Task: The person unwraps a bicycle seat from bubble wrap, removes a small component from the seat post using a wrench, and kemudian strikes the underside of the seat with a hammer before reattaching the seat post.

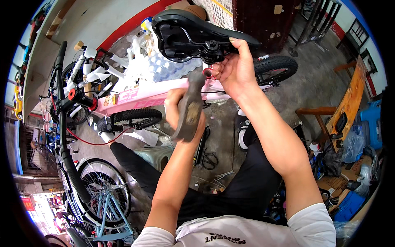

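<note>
My left hand point(177, 107) is closed on a hammer point(188, 115), its dark metal head blurred in front of the pink bicycle frame point(144, 92). My right hand point(234, 68) grips the black saddle point(193, 29) at its underside clamp, thumb along the saddle's edge and curled fingers beside a small red seat clamp point(207, 73). The saddle is over the frame's seat tube; whether its post is inside the tube is hidden. A black handlebar point(61, 61) runs along the left, with a red-capped stem point(75, 95).
White foam and bubble wrap point(156, 66) lie behind the frame. A grey plastic stool point(150, 155) is between my legs, near loose tools point(222, 177). A blue bicycle point(109, 206) stands lower left; a wooden bench point(349, 99), blue case point(370, 127) and cartons fill the right.
</note>
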A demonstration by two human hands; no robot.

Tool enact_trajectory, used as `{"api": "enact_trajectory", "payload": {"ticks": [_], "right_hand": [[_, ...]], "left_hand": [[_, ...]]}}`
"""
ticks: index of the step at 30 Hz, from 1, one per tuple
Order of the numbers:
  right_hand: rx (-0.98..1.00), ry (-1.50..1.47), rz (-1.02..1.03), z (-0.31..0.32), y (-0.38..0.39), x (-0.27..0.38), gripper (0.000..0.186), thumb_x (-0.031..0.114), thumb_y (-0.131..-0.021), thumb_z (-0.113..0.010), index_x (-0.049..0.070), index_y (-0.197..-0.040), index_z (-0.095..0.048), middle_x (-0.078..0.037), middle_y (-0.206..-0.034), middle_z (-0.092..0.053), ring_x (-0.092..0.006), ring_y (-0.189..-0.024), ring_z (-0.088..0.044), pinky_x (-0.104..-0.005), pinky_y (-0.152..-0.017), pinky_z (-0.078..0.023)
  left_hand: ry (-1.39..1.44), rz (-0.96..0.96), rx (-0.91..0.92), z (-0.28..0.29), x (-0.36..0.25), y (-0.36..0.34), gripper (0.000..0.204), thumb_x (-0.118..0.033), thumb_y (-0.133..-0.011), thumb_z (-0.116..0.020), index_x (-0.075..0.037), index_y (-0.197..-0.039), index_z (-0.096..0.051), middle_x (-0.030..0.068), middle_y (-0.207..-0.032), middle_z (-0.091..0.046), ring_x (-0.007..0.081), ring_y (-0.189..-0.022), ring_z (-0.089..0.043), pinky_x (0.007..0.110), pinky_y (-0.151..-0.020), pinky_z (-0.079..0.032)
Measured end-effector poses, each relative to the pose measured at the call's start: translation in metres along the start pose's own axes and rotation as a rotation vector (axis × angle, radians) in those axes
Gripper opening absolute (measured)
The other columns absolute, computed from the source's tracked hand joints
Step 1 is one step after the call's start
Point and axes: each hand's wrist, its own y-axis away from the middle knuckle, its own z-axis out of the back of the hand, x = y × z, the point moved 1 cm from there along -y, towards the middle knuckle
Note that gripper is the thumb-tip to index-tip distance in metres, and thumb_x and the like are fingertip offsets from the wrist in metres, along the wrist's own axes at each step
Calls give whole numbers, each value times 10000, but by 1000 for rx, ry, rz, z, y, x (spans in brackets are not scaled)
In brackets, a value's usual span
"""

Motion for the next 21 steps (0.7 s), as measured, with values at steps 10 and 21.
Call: {"api": "enact_trajectory", "payload": {"ticks": [10,21], "right_hand": [[49,-3,-23,1,-2,-8,406,504,-836,-677,119,-835,-548,-40,-713,-601,-188,-599,-547,-338,-586,-459],[64,-21,-23,-1,0,-7,431,514,-828,-676,105,-859,-544,-34,-691,-567,-189,-602,-532,-344,-592,-453]], "left_hand": [[84,65,-27,-2,12,10,140,-10,-919,-700,29,-1040,-642,140,-897,-659,230,-764,-654,328,-704,-526],[66,-29,-35,-5,3,0,207,36,-850,-721,23,-1035,-630,155,-927,-658,291,-757,-654,354,-711,-522]]}}
